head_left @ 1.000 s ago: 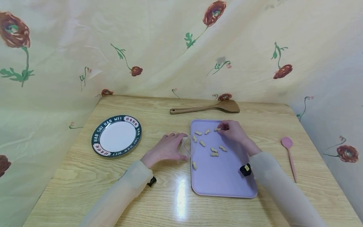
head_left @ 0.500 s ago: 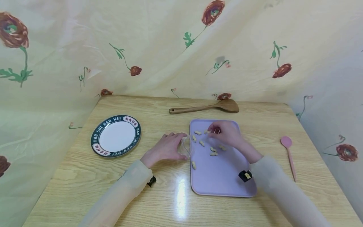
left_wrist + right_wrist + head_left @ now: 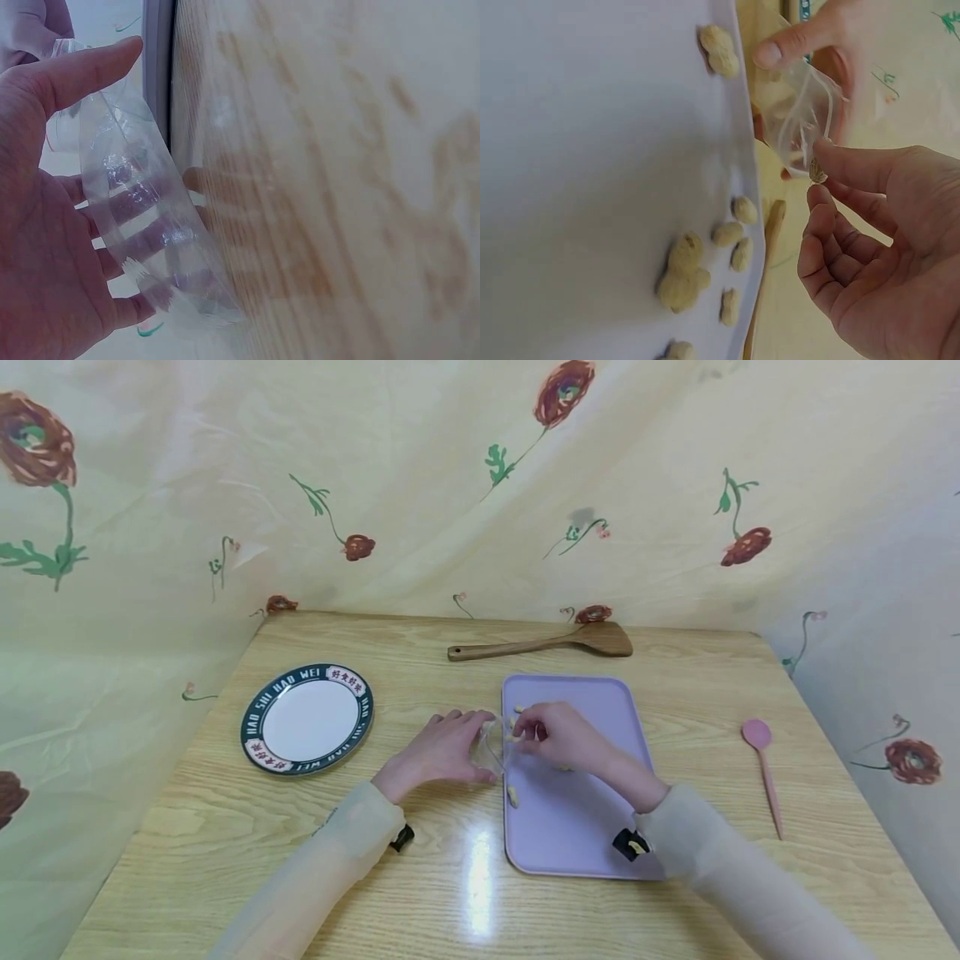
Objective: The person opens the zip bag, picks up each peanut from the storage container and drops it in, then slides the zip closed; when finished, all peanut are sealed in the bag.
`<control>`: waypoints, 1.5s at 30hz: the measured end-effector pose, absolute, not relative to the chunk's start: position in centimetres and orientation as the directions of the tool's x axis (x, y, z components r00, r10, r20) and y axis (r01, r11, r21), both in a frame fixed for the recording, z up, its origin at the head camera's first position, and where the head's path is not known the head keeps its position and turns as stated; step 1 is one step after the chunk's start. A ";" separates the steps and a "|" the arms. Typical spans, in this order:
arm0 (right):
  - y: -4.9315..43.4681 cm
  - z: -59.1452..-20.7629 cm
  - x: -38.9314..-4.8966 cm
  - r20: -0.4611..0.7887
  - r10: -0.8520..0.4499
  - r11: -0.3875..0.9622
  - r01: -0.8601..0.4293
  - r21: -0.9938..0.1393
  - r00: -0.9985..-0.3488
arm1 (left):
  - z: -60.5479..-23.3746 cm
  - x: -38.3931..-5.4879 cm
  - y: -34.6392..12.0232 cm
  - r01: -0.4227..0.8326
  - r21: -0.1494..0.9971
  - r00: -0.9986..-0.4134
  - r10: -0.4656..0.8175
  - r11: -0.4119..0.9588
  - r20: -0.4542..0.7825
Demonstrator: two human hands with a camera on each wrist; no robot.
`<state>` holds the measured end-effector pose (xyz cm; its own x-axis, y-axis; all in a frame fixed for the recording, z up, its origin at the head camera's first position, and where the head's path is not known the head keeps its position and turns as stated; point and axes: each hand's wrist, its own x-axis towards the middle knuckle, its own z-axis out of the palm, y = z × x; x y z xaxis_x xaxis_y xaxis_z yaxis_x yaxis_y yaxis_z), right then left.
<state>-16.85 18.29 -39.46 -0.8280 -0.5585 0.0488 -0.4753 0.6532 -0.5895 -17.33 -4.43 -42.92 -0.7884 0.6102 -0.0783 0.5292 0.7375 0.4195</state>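
Note:
A clear plastic zip bag (image 3: 142,195) is in my left hand (image 3: 438,752), which grips it with its mouth facing the tray. Thumb and fingers spread the bag from either side, and the fingers show through the film. A peanut in its shell (image 3: 817,171) is pinched between the thumb and forefinger of my right hand (image 3: 885,232), right at the bag's mouth in the right wrist view. More unshelled peanuts (image 3: 682,274) lie on the light purple tray (image 3: 585,843); in the head view my right hand hides several of them.
Left of the bag lies a white plate with a dark green lettered rim (image 3: 251,727). A wooden spatula (image 3: 600,641) is behind the tray, and a pink spoon (image 3: 757,737) to its right. Flower-patterned cloth (image 3: 420,485) hangs behind the wooden table (image 3: 420,893).
My right hand has moved left and nearer from the tray's far side, bringing a peanut to the bag's mouth. The left hand and bag have stayed in place.

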 end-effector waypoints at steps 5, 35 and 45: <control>17.9 -40.2 -16.9 0.034 -0.573 0.640 -0.472 -0.606 -0.819 | -42.8 -17.3 -4.4 0.528 0.425 -0.787 0.612 0.735 -0.081; 18.6 -39.2 -16.7 0.013 -0.532 0.643 -0.414 -0.644 -0.847 | -42.7 -17.2 -4.4 0.529 0.406 -0.791 0.606 0.745 -0.083; 22.3 -38.7 -18.0 0.094 -0.460 0.651 -0.408 -0.640 -0.883 | -42.7 -17.2 -4.5 0.528 0.410 -0.790 0.607 0.744 -0.086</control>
<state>-18.02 22.34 -38.65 -0.8826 -0.4605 0.0943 -0.4079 0.6507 -0.6405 -17.21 -4.47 -42.73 -0.7897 0.6074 -0.0861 0.5277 0.7440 0.4099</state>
